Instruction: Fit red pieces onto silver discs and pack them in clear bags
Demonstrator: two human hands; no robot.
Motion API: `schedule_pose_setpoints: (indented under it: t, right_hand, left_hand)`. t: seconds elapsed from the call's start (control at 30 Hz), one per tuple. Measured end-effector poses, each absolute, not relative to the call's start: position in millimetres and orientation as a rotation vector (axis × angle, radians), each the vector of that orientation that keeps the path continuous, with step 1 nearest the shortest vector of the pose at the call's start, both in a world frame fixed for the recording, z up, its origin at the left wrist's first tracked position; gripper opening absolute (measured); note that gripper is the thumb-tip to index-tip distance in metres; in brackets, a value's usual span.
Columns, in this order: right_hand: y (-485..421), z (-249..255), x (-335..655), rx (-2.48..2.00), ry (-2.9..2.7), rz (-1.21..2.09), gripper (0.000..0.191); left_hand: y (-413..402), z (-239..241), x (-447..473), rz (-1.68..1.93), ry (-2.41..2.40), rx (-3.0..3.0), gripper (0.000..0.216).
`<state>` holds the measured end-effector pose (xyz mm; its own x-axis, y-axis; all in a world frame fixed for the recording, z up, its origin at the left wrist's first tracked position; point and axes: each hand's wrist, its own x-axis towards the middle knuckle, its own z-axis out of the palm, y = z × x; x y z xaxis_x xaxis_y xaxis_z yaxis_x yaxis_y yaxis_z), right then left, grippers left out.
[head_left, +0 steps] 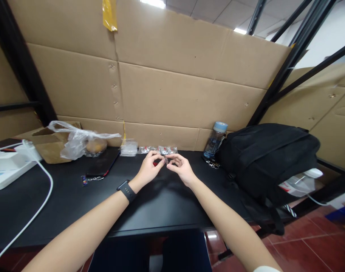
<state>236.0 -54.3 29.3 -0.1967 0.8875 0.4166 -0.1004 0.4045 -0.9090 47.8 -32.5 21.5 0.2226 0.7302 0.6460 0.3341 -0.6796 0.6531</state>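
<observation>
Above the black table, both my hands meet around a small, glinting, partly see-through piece [166,161], too small to name surely. My left hand [149,167], with a dark watch on its wrist, is closed in a pinch on the piece's left side. From the other side, my right hand [183,169] closes its thumb and forefinger at the piece, its other fingers curled. Something red [155,164] shows by the left fingers, mostly hidden. Just beyond the hands lie small clear packets [164,150] with red and silvery contents, and a stack of clear plastic cases [129,148].
To the left are a power strip [8,170] with a white cable, a cardboard box [49,145], a plastic bag [76,141], a dark flat case [102,163] and a keychain [93,178]. A water bottle [215,139] and black backpack [268,162] stand right. Cardboard [172,94] walls the back.
</observation>
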Motion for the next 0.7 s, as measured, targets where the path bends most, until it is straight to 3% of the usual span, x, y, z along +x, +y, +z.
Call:
schedule_pose_setpoints:
  t: [0.7]
  right_hand:
    - [-54.0, 24.7, 233.9, -0.815, -1.438, 1.021, 0.037]
  left_hand:
    - [-55.6, 35.3, 49.0, 1.466, 1.377, 2.623, 0.011]
